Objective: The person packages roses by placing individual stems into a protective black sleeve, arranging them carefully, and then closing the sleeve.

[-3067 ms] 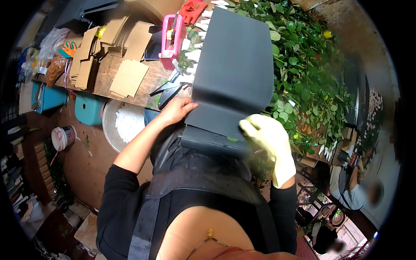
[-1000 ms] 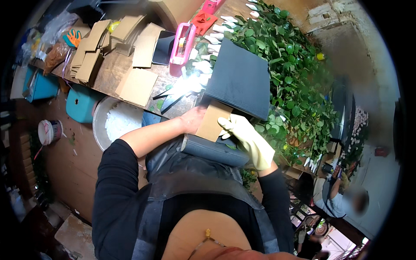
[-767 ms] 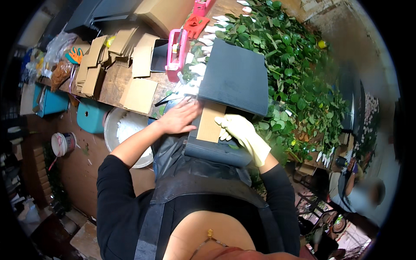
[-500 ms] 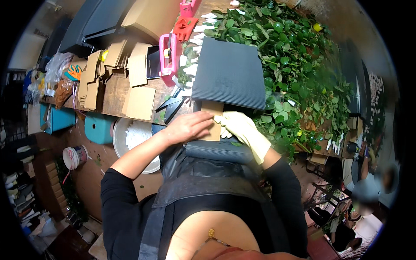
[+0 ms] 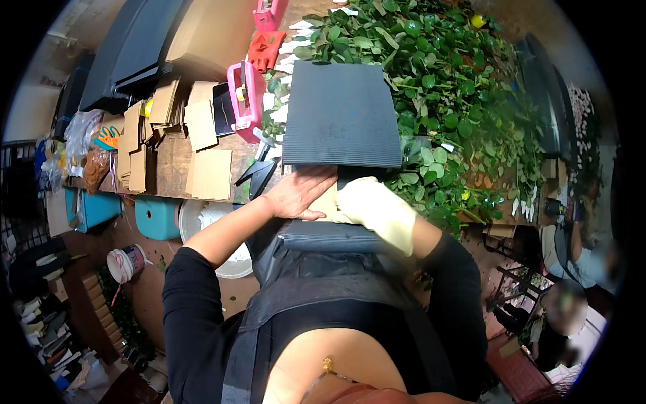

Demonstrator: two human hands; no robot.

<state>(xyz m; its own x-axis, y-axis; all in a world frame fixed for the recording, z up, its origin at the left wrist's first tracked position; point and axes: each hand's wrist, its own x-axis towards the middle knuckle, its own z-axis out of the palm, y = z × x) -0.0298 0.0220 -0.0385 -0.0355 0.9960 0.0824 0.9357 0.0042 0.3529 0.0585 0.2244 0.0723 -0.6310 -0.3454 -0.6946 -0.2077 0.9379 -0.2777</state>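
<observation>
My bare left hand (image 5: 306, 192) lies flat on a strip of brown cardboard (image 5: 328, 204), fingers stretched and thumb spread. Its fingertips reach the near edge of a dark grey corrugated sheet (image 5: 343, 114). My right hand (image 5: 367, 202), in a pale yellow glove, rests against the right side of the cardboard; its fingers are turned down and mostly hidden. Below both hands, close to my apron, is a folded or rolled dark corrugated part (image 5: 330, 237). Whether it joins the larger sheet, I cannot tell.
Leafy green stems (image 5: 444, 101) cover the table's right side. To the left are a pink tape dispenser (image 5: 245, 101), black-handled scissors (image 5: 259, 174), cardboard pieces (image 5: 210, 176) and a red glove (image 5: 264, 50). Teal bins (image 5: 157, 217) and a white bucket (image 5: 128, 262) stand below the table.
My left hand has slid forward and flattened over the cardboard, its thumb now spread. The gloved right hand has turned further over, hiding its fingers. The whole view has shifted slightly.
</observation>
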